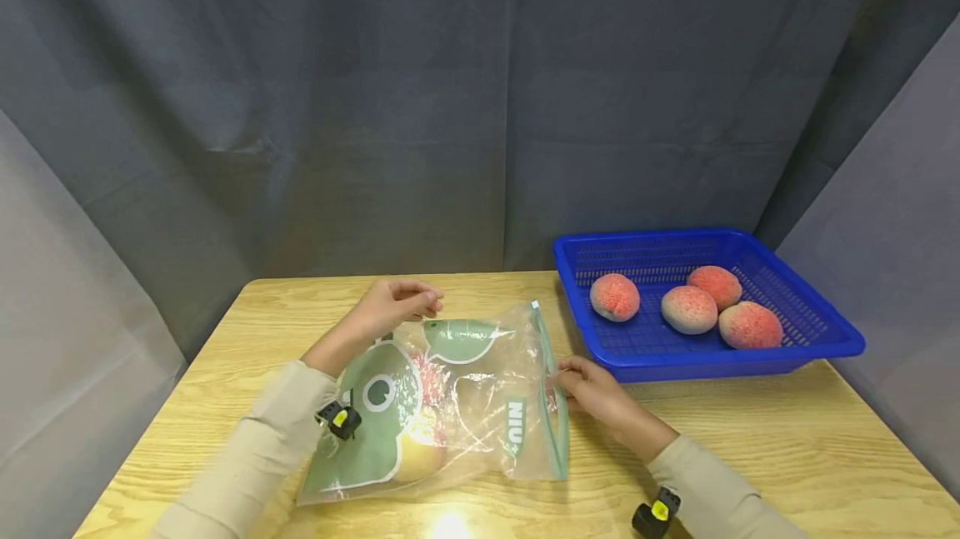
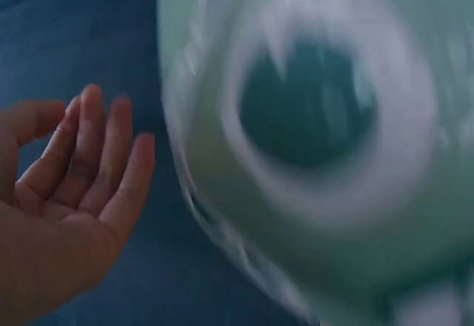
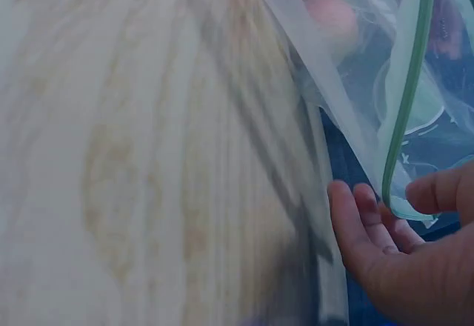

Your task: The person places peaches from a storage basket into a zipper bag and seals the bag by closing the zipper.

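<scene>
A clear zip bag (image 1: 480, 456) with green and white cartoon print lies flat on the table, its green-edged mouth to the right. Through the plastic show a yellowish round fruit (image 1: 420, 454) and a reddish patch, partly hidden by print and glare. My right hand (image 1: 596, 393) pinches the green edge of the mouth between thumb and fingers; in the right wrist view the green strip (image 3: 411, 81) runs down to the thumb (image 3: 437, 193). Over the bag's far left edge hovers my left hand (image 1: 390, 306), fingers loosely bent and holding nothing; in the left wrist view it is apart from the bag.
A blue plastic basket (image 1: 615, 368) holding several peaches (image 1: 690, 310) stands at the table's back right, just beyond my right hand. The wooden table (image 1: 810, 447) ends at a dark grey curtain (image 1: 420, 147). Light panels flank both sides.
</scene>
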